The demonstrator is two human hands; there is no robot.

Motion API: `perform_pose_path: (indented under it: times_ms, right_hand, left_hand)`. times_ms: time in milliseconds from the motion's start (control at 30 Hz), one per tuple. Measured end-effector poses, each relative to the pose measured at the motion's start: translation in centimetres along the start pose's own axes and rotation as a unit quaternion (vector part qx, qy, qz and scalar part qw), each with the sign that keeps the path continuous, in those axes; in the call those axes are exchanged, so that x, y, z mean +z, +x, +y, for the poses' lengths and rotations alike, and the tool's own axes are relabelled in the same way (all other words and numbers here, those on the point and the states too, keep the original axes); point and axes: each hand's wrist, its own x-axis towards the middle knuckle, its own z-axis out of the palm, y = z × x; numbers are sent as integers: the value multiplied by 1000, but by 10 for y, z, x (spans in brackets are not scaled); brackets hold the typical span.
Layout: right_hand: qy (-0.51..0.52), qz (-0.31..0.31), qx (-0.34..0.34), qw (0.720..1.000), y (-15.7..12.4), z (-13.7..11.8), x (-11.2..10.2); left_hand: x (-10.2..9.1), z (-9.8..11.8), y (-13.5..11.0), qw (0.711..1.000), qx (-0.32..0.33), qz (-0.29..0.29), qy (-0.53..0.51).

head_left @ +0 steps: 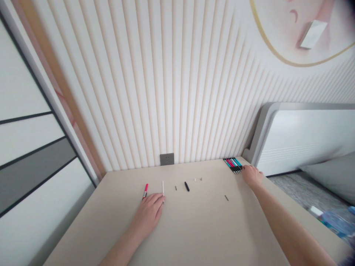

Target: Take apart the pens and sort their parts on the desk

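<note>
My left hand lies on the tabletop, fingers stretched forward and flat. Its fingertips cover the lower part of a thin white stick like a pen refill. Left of it is a pink-red pen barrel, its lower end near my knuckles. My right hand reaches to the far right corner, fingers closed at the right end of a row of pens in pink, teal, white and black. It pinches the outermost pen, mostly hidden by the fingers. A short black pen part lies between the hands.
Small dark strips, one by the black part and another farther right, lie on the table. Tiny pale pieces sit near the back. A ribbed wall with a socket stands behind. A bed headboard borders the right.
</note>
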Motion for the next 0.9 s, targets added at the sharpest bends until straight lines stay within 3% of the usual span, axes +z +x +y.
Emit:
perform_pose_path:
  times_ms: [233, 533, 767, 867, 900]
  right_hand:
    - [28, -21, 44, 998, 1, 18, 3]
    - [104, -21, 88, 990, 1, 16, -4]
    - [176, 95, 124, 972, -3, 6, -42]
    - [287, 185, 58, 938, -20, -26, -67]
    - [322, 183, 14, 929, -32, -41, -74]
  left_hand:
    - [1, -1, -1, 1000, -3, -7, 0]
    - [1, 0, -1, 1000, -2, 10, -15]
    - [-4, 5, 0, 1000, -18, -2, -16]
    - [-10, 10, 2, 999, -21, 25, -17]
    - [-12, 12, 3, 999, -20, 40, -16]
